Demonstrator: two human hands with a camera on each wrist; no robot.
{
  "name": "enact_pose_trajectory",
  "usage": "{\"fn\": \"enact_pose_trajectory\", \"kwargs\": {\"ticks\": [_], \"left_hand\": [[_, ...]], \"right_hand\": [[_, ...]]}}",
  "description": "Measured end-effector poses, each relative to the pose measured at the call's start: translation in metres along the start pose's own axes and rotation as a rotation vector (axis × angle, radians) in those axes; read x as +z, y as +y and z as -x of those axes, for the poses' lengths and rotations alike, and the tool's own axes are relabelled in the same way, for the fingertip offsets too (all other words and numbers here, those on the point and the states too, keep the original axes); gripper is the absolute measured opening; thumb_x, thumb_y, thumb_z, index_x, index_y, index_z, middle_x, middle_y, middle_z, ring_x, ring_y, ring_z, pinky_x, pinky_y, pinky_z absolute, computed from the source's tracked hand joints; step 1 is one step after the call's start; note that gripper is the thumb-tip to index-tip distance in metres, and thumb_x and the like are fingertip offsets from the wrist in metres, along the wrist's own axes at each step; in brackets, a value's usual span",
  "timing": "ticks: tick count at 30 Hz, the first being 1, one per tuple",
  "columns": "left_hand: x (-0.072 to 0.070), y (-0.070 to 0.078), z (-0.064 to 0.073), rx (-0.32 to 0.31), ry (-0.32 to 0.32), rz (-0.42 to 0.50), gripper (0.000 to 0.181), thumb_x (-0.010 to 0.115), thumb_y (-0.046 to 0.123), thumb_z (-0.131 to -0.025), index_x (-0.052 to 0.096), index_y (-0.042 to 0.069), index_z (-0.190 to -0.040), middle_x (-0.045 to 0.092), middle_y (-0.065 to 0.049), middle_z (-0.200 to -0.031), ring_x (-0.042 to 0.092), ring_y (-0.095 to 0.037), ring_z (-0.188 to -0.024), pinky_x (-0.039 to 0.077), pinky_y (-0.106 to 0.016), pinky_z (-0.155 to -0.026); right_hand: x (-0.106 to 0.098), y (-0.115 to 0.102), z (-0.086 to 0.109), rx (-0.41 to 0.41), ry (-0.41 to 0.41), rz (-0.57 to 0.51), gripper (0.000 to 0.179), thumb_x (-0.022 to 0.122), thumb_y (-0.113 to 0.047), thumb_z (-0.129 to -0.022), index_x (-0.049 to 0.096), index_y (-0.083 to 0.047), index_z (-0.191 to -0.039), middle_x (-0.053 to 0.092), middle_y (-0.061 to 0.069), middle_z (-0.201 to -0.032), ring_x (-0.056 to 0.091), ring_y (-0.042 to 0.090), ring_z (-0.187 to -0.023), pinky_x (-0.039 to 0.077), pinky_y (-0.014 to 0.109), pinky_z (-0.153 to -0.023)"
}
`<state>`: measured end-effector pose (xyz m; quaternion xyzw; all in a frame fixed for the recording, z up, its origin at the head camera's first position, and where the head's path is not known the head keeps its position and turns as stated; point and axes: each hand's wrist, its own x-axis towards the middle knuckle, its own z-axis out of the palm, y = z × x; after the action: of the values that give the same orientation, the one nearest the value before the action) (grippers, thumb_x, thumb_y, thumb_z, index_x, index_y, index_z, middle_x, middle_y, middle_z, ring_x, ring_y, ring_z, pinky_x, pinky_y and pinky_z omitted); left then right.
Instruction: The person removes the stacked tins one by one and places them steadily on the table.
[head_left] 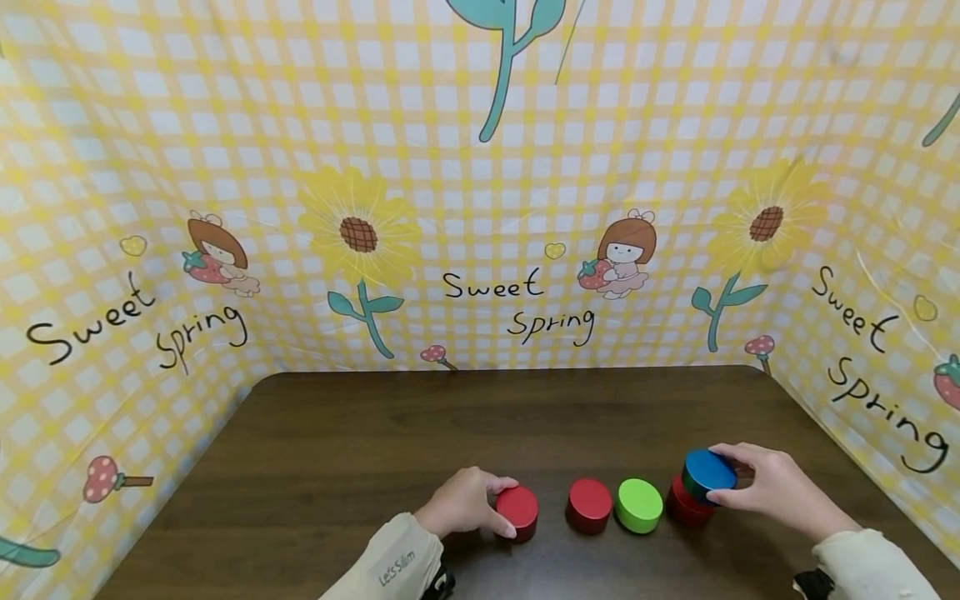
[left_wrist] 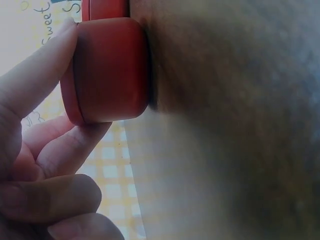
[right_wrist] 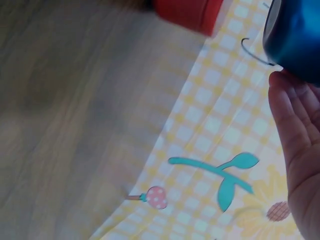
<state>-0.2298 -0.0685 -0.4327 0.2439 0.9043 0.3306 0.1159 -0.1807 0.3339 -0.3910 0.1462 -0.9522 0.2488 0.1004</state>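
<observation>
My left hand [head_left: 469, 503] pinches a small round red tin [head_left: 517, 512] between thumb and fingers, at the leftmost place in a row of tins. In the left wrist view that red tin [left_wrist: 112, 70] sits against the table, with the thumb [left_wrist: 47, 70] and a fingertip at its lid end. On the right, my right hand [head_left: 776, 492] grips a blue tin [head_left: 709, 472] by its sides. The blue tin overlaps another red tin [head_left: 691, 510] in the head view. A gap shows between the blue tin [right_wrist: 297, 40] and a red tin [right_wrist: 190, 12] in the right wrist view.
Between the hands stand a third red tin [head_left: 589, 505] and a light green tin [head_left: 639, 506], close side by side. The dark wooden table [head_left: 420, 425] is enclosed at the back and sides by a yellow checked cloth [head_left: 480, 192] with printed flowers.
</observation>
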Motion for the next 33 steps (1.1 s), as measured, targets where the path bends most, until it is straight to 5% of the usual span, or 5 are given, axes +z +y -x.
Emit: {"fn": "enact_pose_trajectory", "kwargs": {"ticks": [13, 33], "left_hand": [[-0.001, 0.002, 0.001, 0.001, 0.014, -0.011, 0.059, 0.09, 0.022, -0.063, 0.07, 0.009, -0.117, 0.072, -0.002, -0.105, 0.063, -0.015, -0.097, 0.048, -0.025, -0.072], [0.0, -0.001, 0.0, 0.0, 0.002, 0.002, 0.059, 0.09, 0.022, -0.063, 0.07, 0.01, -0.117, 0.072, 0.0, -0.104, 0.062, -0.013, -0.095, 0.047, -0.026, -0.073]], "right_hand": [[-0.007, 0.021, 0.009, 0.024, 0.033, 0.001, 0.053, 0.085, -0.021, -0.07, 0.065, 0.006, -0.111, 0.067, 0.017, -0.1, 0.059, -0.001, -0.077, 0.05, 0.022, -0.061], [-0.01, 0.039, 0.026, 0.155, -0.001, -0.097, 0.052, 0.082, -0.016, -0.076, 0.061, 0.012, -0.114, 0.067, 0.023, -0.101, 0.06, -0.007, -0.077, 0.051, 0.019, -0.062]]}}
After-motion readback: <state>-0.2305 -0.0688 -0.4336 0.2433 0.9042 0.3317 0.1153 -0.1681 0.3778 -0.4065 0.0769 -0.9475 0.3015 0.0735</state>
